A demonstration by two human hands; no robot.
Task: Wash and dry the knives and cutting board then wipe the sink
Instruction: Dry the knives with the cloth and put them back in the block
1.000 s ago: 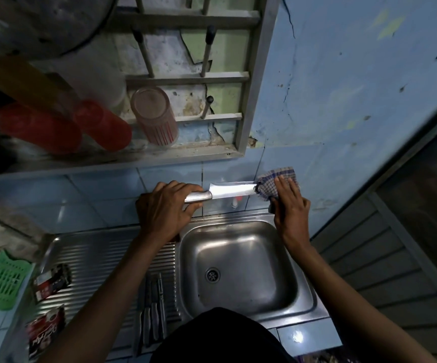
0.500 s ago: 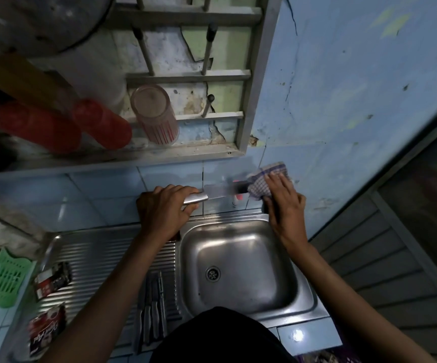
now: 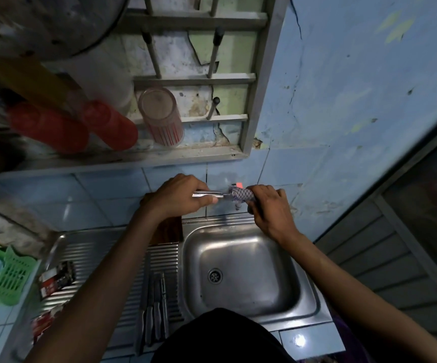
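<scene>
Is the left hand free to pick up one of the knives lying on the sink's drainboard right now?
Probably not yet. The left hand grips the handle of the steel knife that the right hand wipes with a checked cloth. The steel knives on the drainboard lie uncovered below its forearm.

Knives (image 3: 154, 310) lie left of sink (image 3: 241, 231) (on drainboard (image 3: 94, 258)).

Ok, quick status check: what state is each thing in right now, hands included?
Left hand: grips the knife handle.
Right hand: wraps the checked cloth round the blade.
Knife: level above the sink, blade mostly covered.
Checked cloth: bunched on the blade.
Sink: no standing water seen.
Other knives: lying on the drainboard.
</scene>
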